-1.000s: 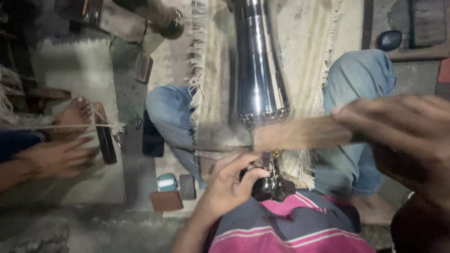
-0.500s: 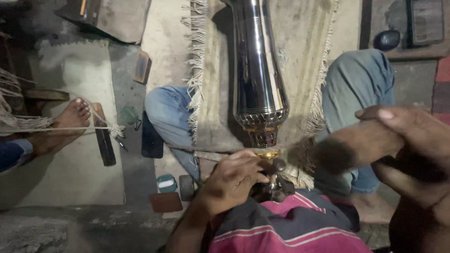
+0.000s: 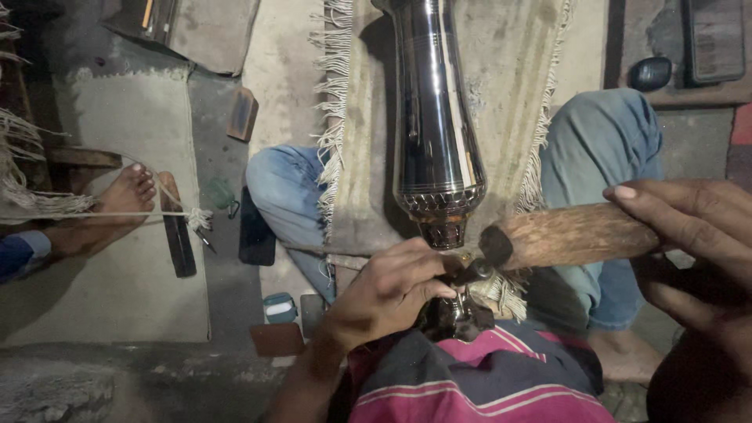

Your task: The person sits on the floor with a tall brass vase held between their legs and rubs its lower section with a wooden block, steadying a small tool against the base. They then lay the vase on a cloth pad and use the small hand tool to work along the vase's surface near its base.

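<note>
Across the frame's centre, on a fringed beige mat (image 3: pixel 517 70) over grey concrete floor (image 3: pixel 102 376), lies a polished tall metal vase (image 3: pixel 435 117); left hand (image 3: pixel 388 294) pinches its narrow end, right hand (image 3: pixel 689 235) grips a brown wooden mallet (image 3: pixel 572 233).

small teal-white tub (image 3: pixel 280 307) | floor, left of knee | round
</note>
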